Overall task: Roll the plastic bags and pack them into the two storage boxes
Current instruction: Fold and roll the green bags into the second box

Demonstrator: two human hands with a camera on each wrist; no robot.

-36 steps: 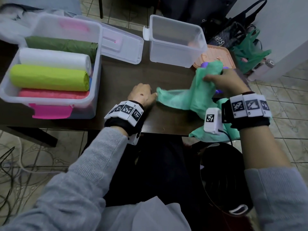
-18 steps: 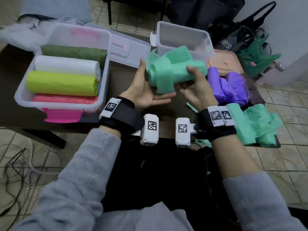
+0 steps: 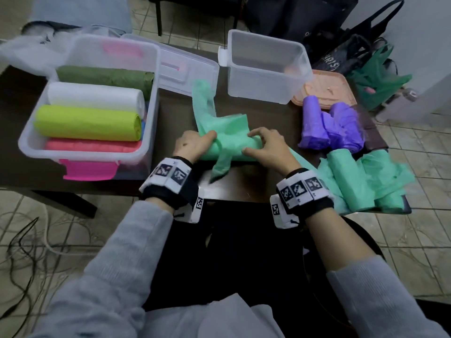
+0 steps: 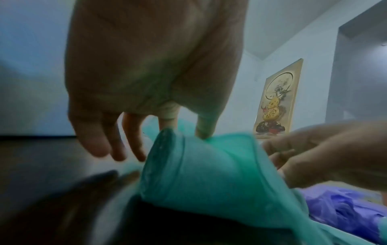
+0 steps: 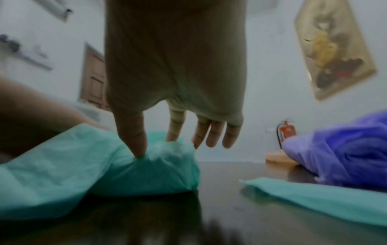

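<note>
A half-rolled mint green bag [image 3: 229, 148] lies across the dark table [image 3: 263, 115] in front of me, its loose tail [image 3: 202, 98] stretching away toward the boxes. My left hand [image 3: 195, 145] grips the roll's left end [image 4: 209, 174], thumb on top. My right hand [image 3: 266, 145] pinches the right end [image 5: 146, 174] between thumb and index finger, the other fingers [image 5: 213, 137] lifted off. The left storage box [image 3: 29, 145] holds olive, white, yellow-green and pink rolls. The right storage box [image 3: 266, 69] looks empty.
A heap of purple bags [image 3: 327, 125] lies right of my hands, with more mint green rolls [image 3: 353, 181] at the table's right front edge. A clear lid [image 3: 185, 69] and an orange lid [image 3: 324, 86] lie by the boxes. Dark bags [image 3: 346, 54] stand on the floor.
Half a second ago both hands held the green roll up in front of the right box, palms up. Now it is down on the table with both hands over it.
</note>
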